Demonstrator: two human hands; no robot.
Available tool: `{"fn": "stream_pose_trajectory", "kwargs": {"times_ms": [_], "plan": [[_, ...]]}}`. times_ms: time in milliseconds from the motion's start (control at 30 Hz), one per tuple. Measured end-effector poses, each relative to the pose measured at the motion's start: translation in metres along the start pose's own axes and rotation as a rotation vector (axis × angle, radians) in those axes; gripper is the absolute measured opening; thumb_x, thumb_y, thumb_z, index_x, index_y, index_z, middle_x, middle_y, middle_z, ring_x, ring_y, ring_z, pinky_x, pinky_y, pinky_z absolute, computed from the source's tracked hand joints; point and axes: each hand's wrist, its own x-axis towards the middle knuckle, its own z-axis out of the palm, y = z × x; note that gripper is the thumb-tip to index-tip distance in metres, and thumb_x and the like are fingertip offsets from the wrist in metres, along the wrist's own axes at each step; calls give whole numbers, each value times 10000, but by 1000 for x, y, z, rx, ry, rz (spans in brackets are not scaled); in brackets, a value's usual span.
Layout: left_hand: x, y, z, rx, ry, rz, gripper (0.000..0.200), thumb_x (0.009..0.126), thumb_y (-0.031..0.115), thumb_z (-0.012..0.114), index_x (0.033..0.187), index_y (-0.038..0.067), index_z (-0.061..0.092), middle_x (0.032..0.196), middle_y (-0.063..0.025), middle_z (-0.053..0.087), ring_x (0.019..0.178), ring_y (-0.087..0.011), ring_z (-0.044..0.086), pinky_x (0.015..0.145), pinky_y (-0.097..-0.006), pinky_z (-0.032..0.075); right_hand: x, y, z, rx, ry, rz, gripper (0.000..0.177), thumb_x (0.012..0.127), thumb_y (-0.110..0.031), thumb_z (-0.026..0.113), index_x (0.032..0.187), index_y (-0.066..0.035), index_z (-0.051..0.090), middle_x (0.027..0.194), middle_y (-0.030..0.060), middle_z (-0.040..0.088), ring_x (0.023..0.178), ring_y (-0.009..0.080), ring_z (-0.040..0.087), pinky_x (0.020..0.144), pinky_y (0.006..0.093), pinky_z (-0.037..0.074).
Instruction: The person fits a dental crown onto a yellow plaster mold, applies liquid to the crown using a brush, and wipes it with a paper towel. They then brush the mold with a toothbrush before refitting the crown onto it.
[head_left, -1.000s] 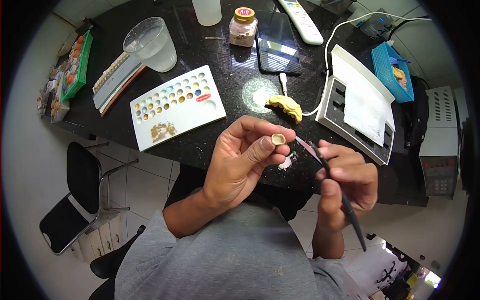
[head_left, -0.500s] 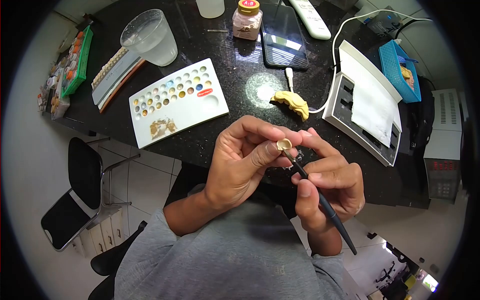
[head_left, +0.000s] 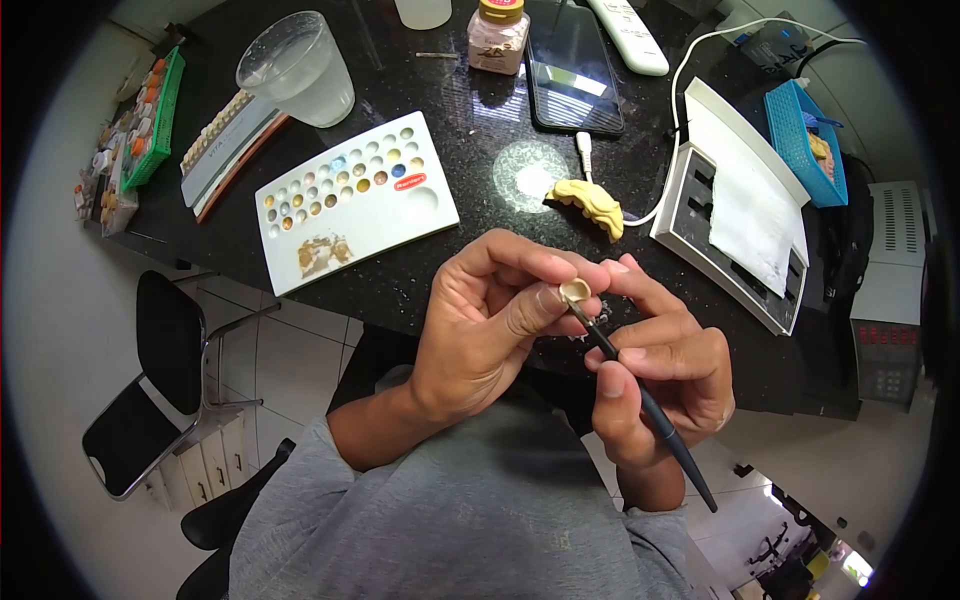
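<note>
As the head view shows, the left hand [head_left: 475,330] pinches the small cream cup [head_left: 574,290], hollow facing the camera, near the counter [head_left: 480,195]; the right hand [head_left: 672,385] grips the dark-handled tool [head_left: 655,413], tip at the cup, long axis slanting down rightward

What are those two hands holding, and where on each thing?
The left hand pinches a small cream cup by its edge; the right grips a dark brush-like tool partway along its handle.

A gap parts palette [head_left: 375,217] from yellow model [head_left: 592,202]; white cable [head_left: 676,78] obstructs farther right.
</note>
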Motion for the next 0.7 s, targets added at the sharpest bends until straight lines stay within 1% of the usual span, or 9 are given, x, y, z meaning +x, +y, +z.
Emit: {"fn": "stream_pose_trajectory", "kwargs": {"times_ms": [400, 467, 500, 567, 667, 700], "plan": [[0, 0, 0, -16, 10, -7, 120, 872, 45, 586, 983, 56, 541, 995, -138, 612, 864, -152, 624, 748, -239, 534, 1, 1, 1, 20, 1, -9, 192, 660, 23, 697, 814, -21, 591, 669, 98, 644, 908, 372, 651, 897, 496, 464], [1, -4, -5, -48, -31, 35, 143, 869, 59, 590, 997, 9, 549, 1050, -179, 621, 921, -189, 647, 760, -259, 573, 2, 1, 1, 5, -9, -11, 192, 663, 22, 695, 817, -19, 589, 670, 99, 643, 911, 374, 649, 900, 501, 461], [0, -3, -4, -49, -32, 36, 143, 869, 59, 590, 997, 9, 549, 1050, -179, 621, 921, -189, 647, 760, -259, 573, 2, 1, 1, 5, -10, -11, 192, 663, 22, 695, 817, -19, 589, 670, 99, 643, 911, 374, 649, 900, 501, 461], [0, 1, 1, -12, 13, -2, 117, 871, 45, 587, 980, 55, 545, 994, -138, 613, 856, -150, 627, 748, -235, 533, 1, 0, 1, 15, -10, -4, 185, 661, 28, 692, 807, -18, 588, 672, 102, 644, 916, 376, 648, 904, 500, 458], [0, 1, 1, -9, 18, -5, 113, 873, 36, 582, 978, 52, 545, 995, -140, 614, 853, -151, 632, 736, -231, 541, 0, 0, -1, 28, -29, -1, 191, 680, 34, 680, 836, -11, 580, 683, 113, 641, 951, 383, 633, 928, 500, 441], [0, 1, 2, -10, 18, 0, 113, 873, 36, 582, 978, 52, 545, 995, -140, 614, 853, -151, 632, 736, -231, 541, -1, 0, -3, 50, -23, 3, 203, 697, 33, 670, 867, -6, 566, 696, 123, 639, 963, 386, 627, 938, 500, 433]]}}
